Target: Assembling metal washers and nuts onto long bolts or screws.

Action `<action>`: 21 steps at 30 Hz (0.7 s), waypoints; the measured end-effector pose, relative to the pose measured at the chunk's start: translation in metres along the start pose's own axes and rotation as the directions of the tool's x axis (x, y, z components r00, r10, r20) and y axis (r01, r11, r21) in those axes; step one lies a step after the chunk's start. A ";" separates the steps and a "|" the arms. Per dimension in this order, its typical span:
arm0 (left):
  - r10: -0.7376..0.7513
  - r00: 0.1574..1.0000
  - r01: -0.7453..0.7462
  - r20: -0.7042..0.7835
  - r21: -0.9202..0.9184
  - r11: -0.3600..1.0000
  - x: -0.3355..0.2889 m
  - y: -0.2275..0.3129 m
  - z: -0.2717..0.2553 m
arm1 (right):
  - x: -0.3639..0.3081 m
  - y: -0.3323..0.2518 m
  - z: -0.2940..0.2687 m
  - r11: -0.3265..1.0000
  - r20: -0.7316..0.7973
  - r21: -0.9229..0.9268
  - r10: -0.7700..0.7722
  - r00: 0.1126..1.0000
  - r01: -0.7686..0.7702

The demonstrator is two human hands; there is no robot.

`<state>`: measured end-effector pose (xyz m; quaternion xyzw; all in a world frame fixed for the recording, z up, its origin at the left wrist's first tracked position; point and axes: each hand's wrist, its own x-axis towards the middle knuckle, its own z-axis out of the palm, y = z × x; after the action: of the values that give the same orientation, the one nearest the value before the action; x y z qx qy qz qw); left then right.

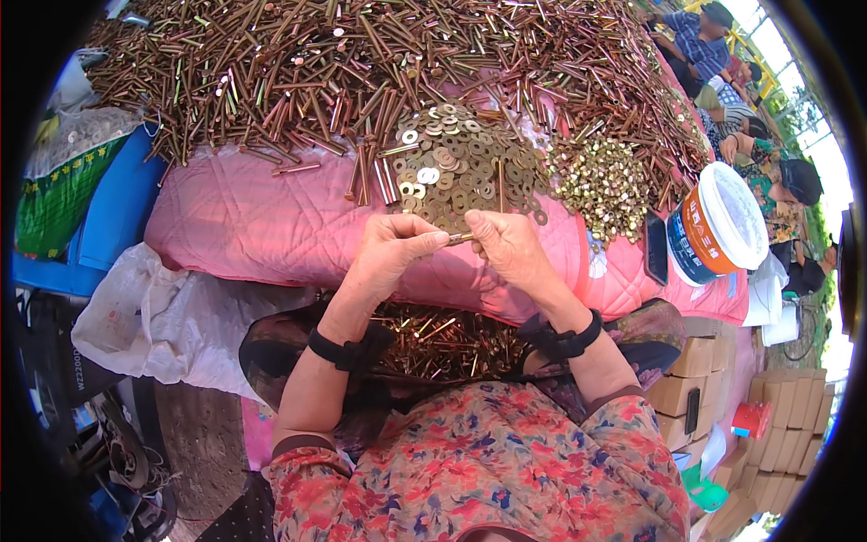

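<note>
Above the near edge of a pink quilted cover (262,212), my left hand (397,248) and my right hand (510,251) meet with their fingers pinched. Between them runs a thin brass-coloured bolt (461,238), lying nearly level. Both hands close on it, and the fingers hide its ends. Just beyond my fingertips spreads a heap of flat round washers (461,181). To the right of the washers is a pile of small yellowish nuts (601,185). Long coppery bolts (298,81) cover the far part of the quilt.
A white-lidded bucket (718,226) and a dark phone (656,248) stand at the right. More bolts (447,339) lie below my hands, between my legs. A blue container (113,208) and a white sack (172,316) are left. Other people (704,45) sit along the right; cardboard boxes (790,425) are stacked lower right.
</note>
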<state>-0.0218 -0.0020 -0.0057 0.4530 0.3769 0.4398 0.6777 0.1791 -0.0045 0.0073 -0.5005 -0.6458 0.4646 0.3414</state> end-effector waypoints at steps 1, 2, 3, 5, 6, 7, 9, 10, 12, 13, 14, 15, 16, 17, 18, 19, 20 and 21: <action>0.014 0.999 -0.015 0.033 0.027 1.000 0.001 -0.001 -0.001 | -0.001 0.000 0.003 1.000 0.001 0.000 -0.003 1.000 0.003; 0.016 0.999 -0.017 0.032 0.029 0.999 0.001 0.000 -0.002 | -0.003 0.000 0.008 0.997 -0.033 0.063 -0.045 0.998 0.047; -0.003 1.000 0.003 0.013 0.001 1.000 0.001 0.000 -0.003 | -0.005 -0.001 0.012 0.988 -0.066 0.124 -0.082 0.995 0.089; -0.022 1.000 0.022 -0.009 -0.029 0.999 0.002 0.001 -0.004 | -0.005 -0.008 0.011 0.951 -0.158 -0.165 -0.289 0.944 0.263; -0.037 0.999 0.036 -0.015 -0.032 0.999 0.003 0.002 -0.004 | -0.003 -0.010 0.010 0.970 -0.130 -0.154 -0.209 0.969 0.189; -0.051 0.998 0.051 -0.021 -0.035 0.998 0.003 0.002 -0.004 | -0.003 -0.010 0.009 0.983 -0.101 -0.147 -0.128 0.987 0.113; -0.066 0.998 0.065 -0.013 -0.028 0.997 0.002 -0.002 -0.007 | -0.005 -0.012 0.009 0.996 -0.040 0.068 0.056 0.998 -0.053; -0.078 0.997 0.078 -0.006 -0.021 0.997 0.002 -0.003 -0.009 | -0.005 -0.013 0.009 0.937 0.058 0.265 0.220 0.974 -0.227; -0.069 0.998 0.069 0.005 -0.019 0.997 0.001 -0.003 -0.007 | -0.005 -0.005 0.008 0.975 0.026 0.165 0.150 0.988 -0.152; -0.061 0.998 0.061 0.016 -0.018 0.998 0.000 -0.004 -0.005 | -0.005 -0.001 0.007 0.995 0.001 0.060 0.077 0.997 -0.077; -0.062 0.998 0.062 0.017 -0.018 0.998 0.000 -0.003 -0.004 | -0.004 0.001 0.007 0.995 0.000 0.061 0.079 0.997 -0.079; -0.045 0.999 0.045 0.009 -0.005 0.999 -0.001 -0.003 -0.002 | -0.002 0.002 0.006 0.986 -0.039 -0.164 -0.037 0.999 0.030; -0.027 1.000 0.027 0.001 0.008 1.000 -0.001 -0.003 0.000 | -0.002 0.003 0.006 0.915 -0.050 -0.384 -0.158 0.986 0.127; -0.028 1.000 0.028 0.002 0.007 1.000 -0.002 -0.003 0.000 | -0.003 0.003 0.006 0.915 -0.050 -0.384 -0.156 0.986 0.125; -0.066 0.998 0.066 -0.013 -0.032 0.997 -0.001 -0.003 -0.001 | -0.005 0.001 0.008 0.948 -0.041 -0.297 -0.133 0.990 0.115; -0.105 0.994 0.103 -0.026 -0.071 0.992 0.000 -0.002 -0.002 | -0.006 -0.001 0.009 0.973 -0.031 -0.208 -0.110 0.993 0.102; -0.105 0.994 0.103 -0.027 -0.072 0.992 0.000 -0.001 -0.002 | -0.008 -0.007 0.008 0.973 -0.030 -0.208 -0.110 0.993 0.102; -0.109 0.994 0.107 -0.023 -0.091 0.990 0.000 0.000 -0.003 | -0.011 -0.016 0.008 0.997 -0.012 -0.069 -0.035 0.999 0.034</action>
<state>-0.0249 -0.0014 -0.0062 0.3948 0.3901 0.4252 0.7150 0.1695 -0.0187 0.0203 -0.5039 -0.6678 0.4327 0.3360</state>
